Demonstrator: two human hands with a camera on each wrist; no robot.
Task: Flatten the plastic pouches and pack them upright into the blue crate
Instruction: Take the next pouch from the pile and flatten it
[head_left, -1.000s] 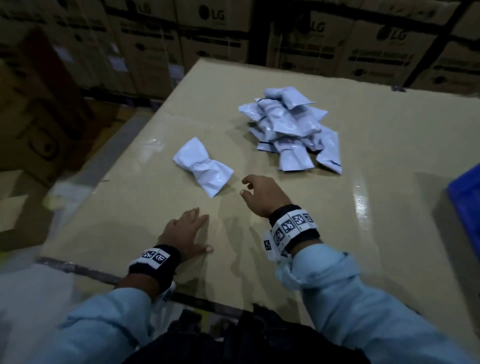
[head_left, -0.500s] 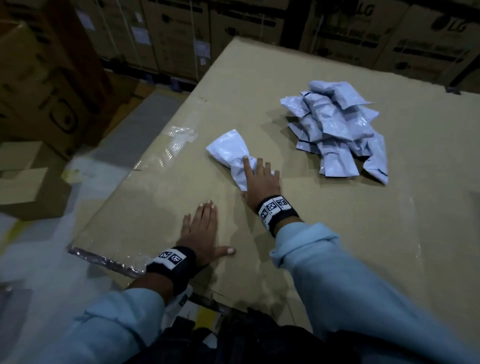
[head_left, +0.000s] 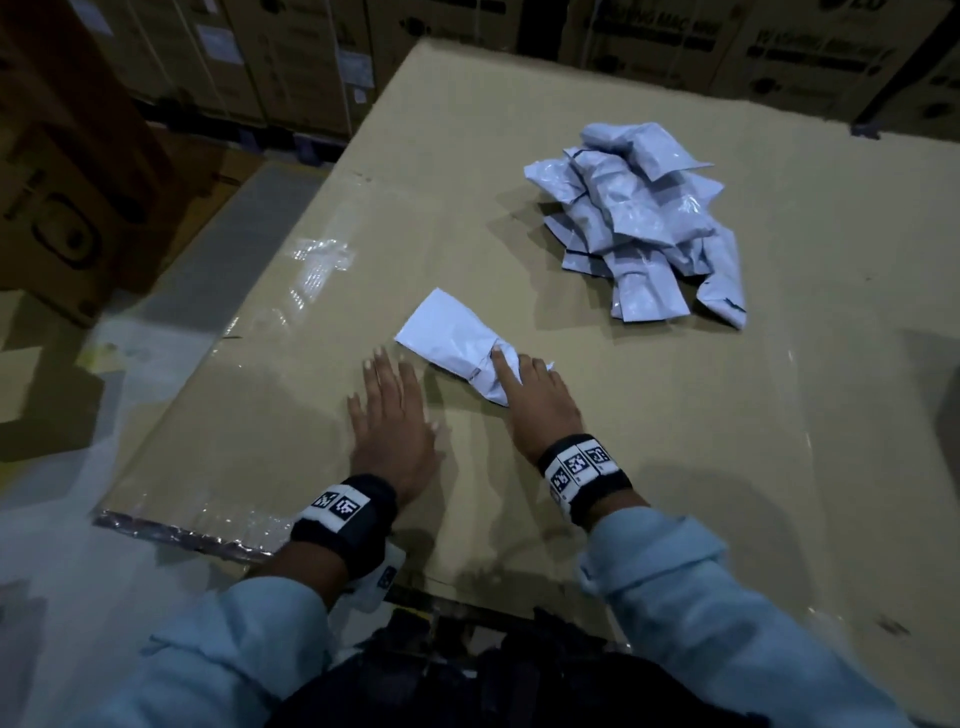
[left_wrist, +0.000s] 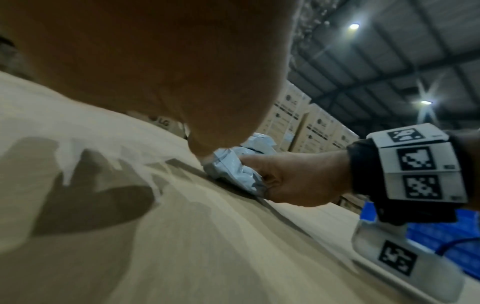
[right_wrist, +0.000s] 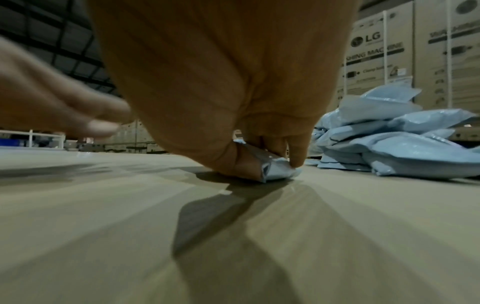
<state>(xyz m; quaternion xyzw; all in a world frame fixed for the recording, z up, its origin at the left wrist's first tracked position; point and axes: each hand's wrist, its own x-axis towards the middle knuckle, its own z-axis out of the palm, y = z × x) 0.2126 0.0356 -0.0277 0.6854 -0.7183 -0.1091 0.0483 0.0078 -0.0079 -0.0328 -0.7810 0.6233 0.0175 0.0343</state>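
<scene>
Right hand (head_left: 535, 400) presses down on the near, crumpled end of a single white plastic pouch (head_left: 452, 345), its fingers laid over the plastic; the right wrist view shows the fingertips (right_wrist: 296, 158) curled down onto the pouch's edge, pinning it against the desk (head_left: 675, 467). Left hand (head_left: 392, 421) lies flat on the desk just beside that pouch, on its left, fingers straight and spread, holding nothing; its fingertips are near the pouch's far corner, though whether they touch it cannot be told. Farther from the person than the single pouch, and off to its right, sits a loose heap of similar pouches (head_left: 639, 218), piled crosswise and rumpled, well apart from both hands. Only the left wrist view shows the blue crate (left_wrist: 441, 230), behind the right wrist, on the side away from the single pouch. Stacked cardboard cartons (head_left: 311, 62) stand beyond the desk's far edge.
</scene>
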